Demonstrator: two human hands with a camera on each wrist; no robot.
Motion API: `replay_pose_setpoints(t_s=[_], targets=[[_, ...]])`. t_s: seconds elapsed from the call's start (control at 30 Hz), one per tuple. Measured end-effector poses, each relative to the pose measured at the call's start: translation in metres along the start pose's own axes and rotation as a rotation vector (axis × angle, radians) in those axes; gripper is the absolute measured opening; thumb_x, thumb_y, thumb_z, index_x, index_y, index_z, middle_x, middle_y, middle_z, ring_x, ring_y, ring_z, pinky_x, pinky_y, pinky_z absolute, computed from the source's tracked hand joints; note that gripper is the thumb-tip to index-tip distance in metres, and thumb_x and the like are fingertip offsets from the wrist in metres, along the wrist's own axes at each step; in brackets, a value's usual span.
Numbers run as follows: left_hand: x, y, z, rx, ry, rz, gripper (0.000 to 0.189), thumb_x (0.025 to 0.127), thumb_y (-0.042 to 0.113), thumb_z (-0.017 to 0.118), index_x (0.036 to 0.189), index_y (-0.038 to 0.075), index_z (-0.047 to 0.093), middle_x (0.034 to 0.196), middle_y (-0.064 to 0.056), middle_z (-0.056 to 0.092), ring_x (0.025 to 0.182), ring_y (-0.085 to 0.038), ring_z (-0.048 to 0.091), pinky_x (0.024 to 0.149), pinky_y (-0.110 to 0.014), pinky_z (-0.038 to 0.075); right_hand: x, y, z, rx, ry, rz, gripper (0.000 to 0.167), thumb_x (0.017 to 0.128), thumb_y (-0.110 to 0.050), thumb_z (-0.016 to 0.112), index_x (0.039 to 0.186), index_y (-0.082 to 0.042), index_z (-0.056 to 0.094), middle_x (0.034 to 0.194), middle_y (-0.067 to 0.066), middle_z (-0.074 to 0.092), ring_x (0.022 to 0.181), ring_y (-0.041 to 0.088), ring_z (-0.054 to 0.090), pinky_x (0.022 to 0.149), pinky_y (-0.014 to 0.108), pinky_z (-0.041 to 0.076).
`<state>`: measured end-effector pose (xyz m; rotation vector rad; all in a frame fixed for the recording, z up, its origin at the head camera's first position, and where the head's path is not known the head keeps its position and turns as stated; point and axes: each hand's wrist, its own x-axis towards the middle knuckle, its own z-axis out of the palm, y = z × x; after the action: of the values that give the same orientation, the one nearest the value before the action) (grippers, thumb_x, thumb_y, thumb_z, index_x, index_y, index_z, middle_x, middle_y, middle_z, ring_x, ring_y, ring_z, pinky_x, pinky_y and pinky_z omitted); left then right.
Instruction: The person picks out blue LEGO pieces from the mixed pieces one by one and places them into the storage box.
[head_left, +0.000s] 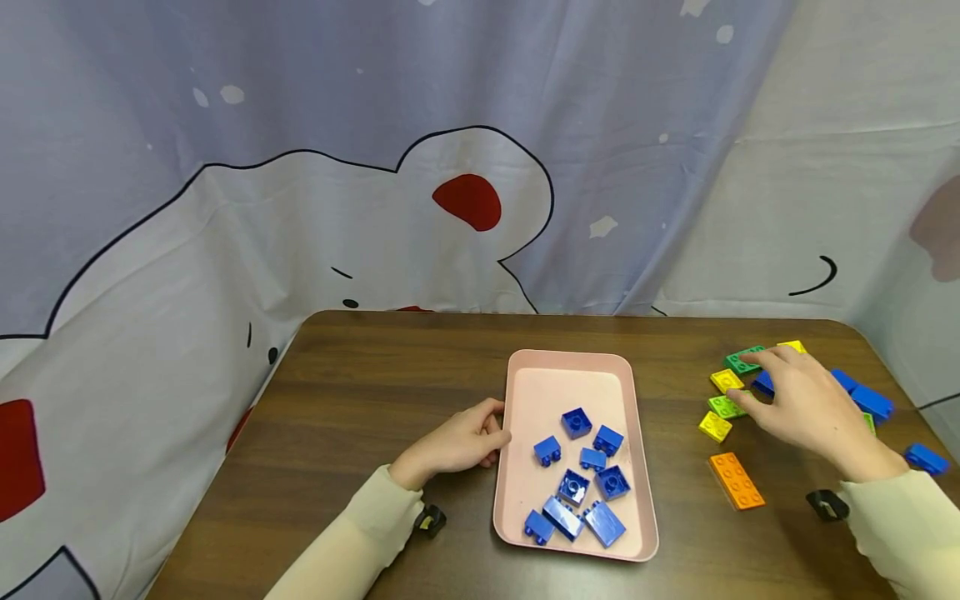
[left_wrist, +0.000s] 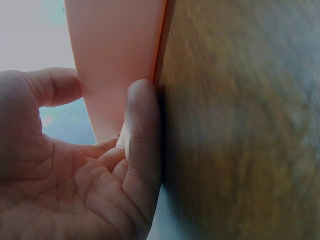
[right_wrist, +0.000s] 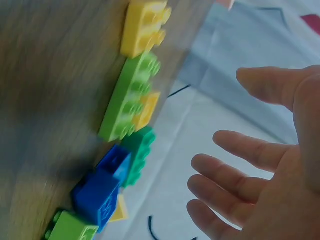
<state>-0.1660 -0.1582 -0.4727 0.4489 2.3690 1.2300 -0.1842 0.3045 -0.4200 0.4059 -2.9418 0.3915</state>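
Observation:
A pink tray (head_left: 570, 379) lies on the table with several blue bricks (head_left: 573, 487) in its near half. At its left edge my left hand (head_left: 457, 437) holds the tray, thumb at the rim and fingers against the outer wall (left_wrist: 115, 55). On the right, my right hand (head_left: 810, 408) hovers over a loose group of bricks, its fingers apart and nothing between them. Below its palm, the right wrist view shows a yellow brick (right_wrist: 140, 30), a light green brick (right_wrist: 120, 100), a dark green brick (right_wrist: 136, 155) and blue bricks (right_wrist: 100, 192).
An orange brick (head_left: 737, 481) lies between the tray and my right wrist. Farther right are a blue brick (head_left: 926, 459) near the table's right edge and another blue brick (head_left: 872, 403). A printed curtain (head_left: 375, 225) hangs behind the wooden table (head_left: 390, 358).

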Motion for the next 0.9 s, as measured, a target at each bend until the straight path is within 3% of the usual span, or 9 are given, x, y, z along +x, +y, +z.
replay_pose_setpoints(t_s=[0.27, 0.57, 0.9], targets=[[-0.001, 0.001, 0.000, -0.001, -0.003, -0.007, 0.054, 0.100, 0.023, 0.058, 0.147, 0.000, 0.047, 0.082, -0.002, 0.063, 0.066, -0.014, 0.064, 0.062, -0.029, 0.054, 0.012, 0.029, 0.006, -0.040, -0.066, 0.080, 0.058, 0.093, -0.034, 0.073, 0.130, 0.010, 0.061, 0.126, 0.040, 0.056, 0.107, 0.057, 0.056, 0.088, 0.072, 0.044], [-0.001, 0.002, 0.000, 0.001, -0.004, -0.008, 0.054, 0.100, 0.023, 0.058, 0.147, 0.000, 0.046, 0.082, -0.002, 0.063, 0.065, -0.014, 0.064, 0.062, -0.029, 0.054, 0.018, 0.044, 0.013, -0.056, -0.151, 0.173, 0.056, 0.093, -0.027, 0.072, 0.131, 0.012, 0.059, 0.126, 0.042, 0.053, 0.107, 0.058, 0.054, 0.088, 0.073, 0.044], [-0.001, 0.003, -0.001, -0.003, -0.006, -0.014, 0.054, 0.100, 0.024, 0.058, 0.148, 0.000, 0.046, 0.082, -0.002, 0.064, 0.066, -0.014, 0.064, 0.063, -0.029, 0.053, 0.021, 0.051, 0.020, -0.088, -0.156, 0.161, 0.056, 0.086, -0.021, 0.076, 0.129, 0.011, 0.059, 0.120, 0.040, 0.061, 0.101, 0.056, 0.060, 0.082, 0.071, 0.047]])
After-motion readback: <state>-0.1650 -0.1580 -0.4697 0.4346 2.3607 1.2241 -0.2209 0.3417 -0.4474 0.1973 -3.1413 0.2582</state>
